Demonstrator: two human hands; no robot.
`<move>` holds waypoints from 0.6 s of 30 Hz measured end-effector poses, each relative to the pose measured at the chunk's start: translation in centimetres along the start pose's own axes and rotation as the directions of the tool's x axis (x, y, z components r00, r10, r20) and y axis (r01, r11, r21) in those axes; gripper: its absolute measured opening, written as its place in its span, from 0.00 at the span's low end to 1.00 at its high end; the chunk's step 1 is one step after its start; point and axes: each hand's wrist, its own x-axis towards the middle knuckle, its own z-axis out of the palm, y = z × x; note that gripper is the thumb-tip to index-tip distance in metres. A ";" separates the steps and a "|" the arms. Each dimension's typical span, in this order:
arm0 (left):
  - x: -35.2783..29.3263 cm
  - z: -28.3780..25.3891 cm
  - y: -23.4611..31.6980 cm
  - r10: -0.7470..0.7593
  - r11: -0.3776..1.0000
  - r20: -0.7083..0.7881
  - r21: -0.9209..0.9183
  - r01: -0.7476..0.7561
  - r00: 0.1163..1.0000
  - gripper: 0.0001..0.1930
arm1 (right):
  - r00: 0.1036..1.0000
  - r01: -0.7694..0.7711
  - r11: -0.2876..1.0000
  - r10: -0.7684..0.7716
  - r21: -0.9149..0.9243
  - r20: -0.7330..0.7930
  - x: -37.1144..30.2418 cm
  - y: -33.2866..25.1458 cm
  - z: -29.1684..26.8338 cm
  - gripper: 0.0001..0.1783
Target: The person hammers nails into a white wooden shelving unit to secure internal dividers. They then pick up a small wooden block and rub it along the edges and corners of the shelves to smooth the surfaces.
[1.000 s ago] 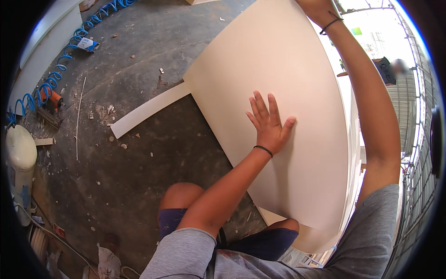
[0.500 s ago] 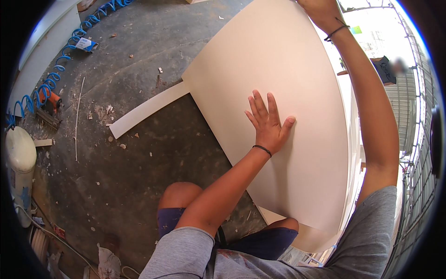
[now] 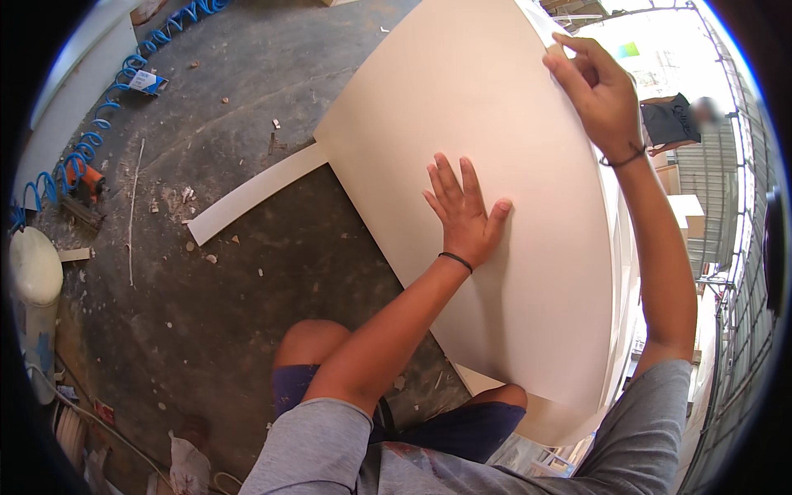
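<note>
Flatly, the left hand (image 3: 472,224) splays on a panel (image 3: 445,91). The right hand (image 3: 605,101) curls at its edge, grip unclear.

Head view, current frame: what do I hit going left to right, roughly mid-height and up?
Cream rounded object → orange tool → thin pale stick → white strip → left hand on the large white panel → right hand at its edge → person in dark shirt.

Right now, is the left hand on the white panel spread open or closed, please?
Spread open: the left hand rests against the white panel, with its fingers and thumb visibly apart.
</note>
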 end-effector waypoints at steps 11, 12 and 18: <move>0.2 -0.2 0.4 -0.008 1.000 -0.001 -0.014 0.008 1.000 0.46 | 0.994 0.086 0.981 -0.071 0.174 -0.087 7.7 -1.9 2.2 0.13; 0.1 0.1 0.7 -0.009 1.000 0.010 -0.019 0.010 1.000 0.46 | 0.988 0.128 0.978 -0.113 0.165 -0.102 9.1 -1.6 2.4 0.13; -0.1 0.0 -0.1 -0.012 1.000 0.014 -0.020 0.012 1.000 0.46 | 0.976 0.183 0.977 -0.167 0.111 -0.137 10.4 -1.9 4.1 0.10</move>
